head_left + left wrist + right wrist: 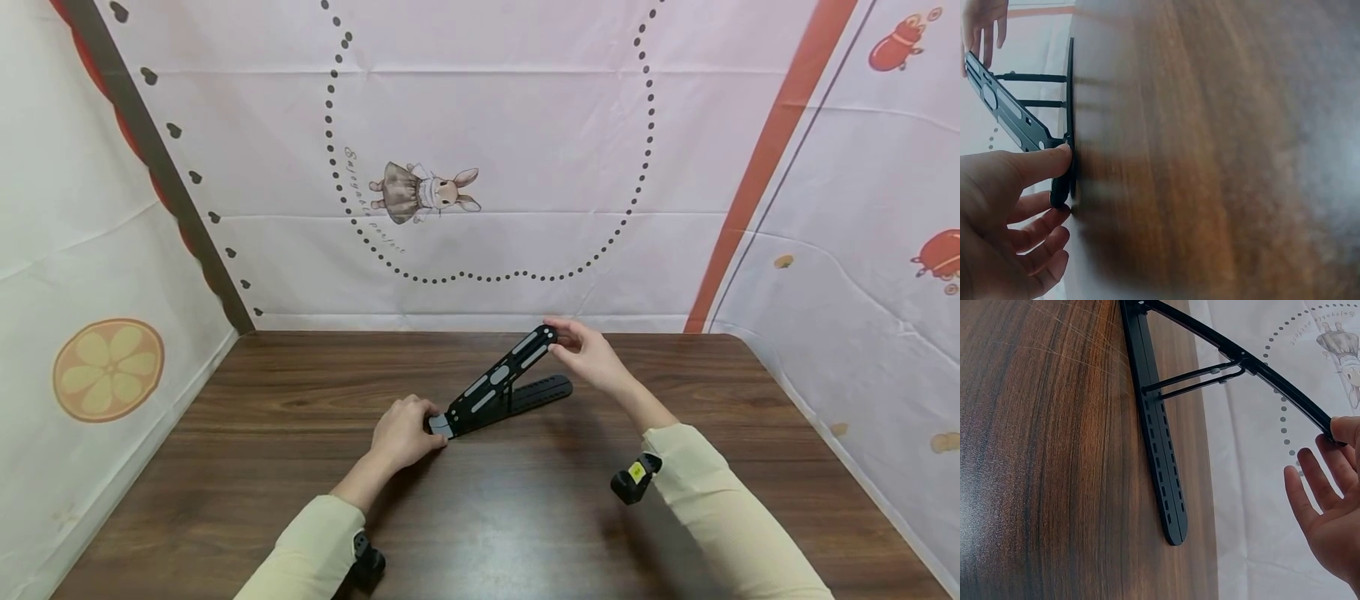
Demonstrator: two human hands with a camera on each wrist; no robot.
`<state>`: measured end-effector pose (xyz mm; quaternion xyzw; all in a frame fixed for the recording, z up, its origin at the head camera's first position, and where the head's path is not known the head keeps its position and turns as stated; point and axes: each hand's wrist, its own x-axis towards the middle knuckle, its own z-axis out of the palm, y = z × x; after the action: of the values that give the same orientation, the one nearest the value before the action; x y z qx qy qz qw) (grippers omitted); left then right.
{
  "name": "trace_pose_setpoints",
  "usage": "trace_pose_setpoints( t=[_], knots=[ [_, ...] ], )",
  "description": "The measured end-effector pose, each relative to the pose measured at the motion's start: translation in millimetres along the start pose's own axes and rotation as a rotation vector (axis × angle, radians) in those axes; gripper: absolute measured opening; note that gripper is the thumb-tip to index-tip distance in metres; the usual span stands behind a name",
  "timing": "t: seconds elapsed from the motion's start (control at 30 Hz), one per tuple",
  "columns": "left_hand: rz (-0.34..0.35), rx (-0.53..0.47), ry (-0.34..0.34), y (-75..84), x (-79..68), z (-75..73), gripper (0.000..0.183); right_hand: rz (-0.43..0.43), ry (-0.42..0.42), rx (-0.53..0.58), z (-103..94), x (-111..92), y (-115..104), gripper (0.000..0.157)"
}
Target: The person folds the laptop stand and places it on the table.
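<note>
A folding black laptop stand [500,375] with grey pads is propped open on the table. Its slotted base bar [1163,462] lies along the wood, while the upper arm [1013,115] slants up from the hinge end. Thin support struts [1200,378] run between the two parts. My left hand [402,433] pinches the low hinge end between thumb and fingers, close to the tabletop. At the raised tip, my right hand [592,358] holds the arm between thumb and index finger. The right hand's other fingers spread loosely in the right wrist view.
The brown wooden table [495,517] ends at its back edge, just behind the stand. White printed cloth [487,142] hangs behind and along both sides. A black wrist camera [636,478] sits on my right sleeve, another camera [367,563] on my left.
</note>
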<state>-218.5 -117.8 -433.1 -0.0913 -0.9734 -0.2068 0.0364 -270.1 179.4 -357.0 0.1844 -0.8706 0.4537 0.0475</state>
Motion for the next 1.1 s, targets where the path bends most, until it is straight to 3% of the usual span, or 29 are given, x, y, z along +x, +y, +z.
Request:
trace_pose_setpoints(
  t=[0.6,1.1],
  knots=[
    [0.025,-0.016,-0.011,-6.6,5.1,-1.1,0.038,0.023,-0.016,0.007,0.6,-8,-2,0.045],
    [-0.097,-0.04,0.023,-11.2,12.2,-1.6,0.042,0.036,-0.001,0.024,0.4,-10,-2,0.042]
  ],
)
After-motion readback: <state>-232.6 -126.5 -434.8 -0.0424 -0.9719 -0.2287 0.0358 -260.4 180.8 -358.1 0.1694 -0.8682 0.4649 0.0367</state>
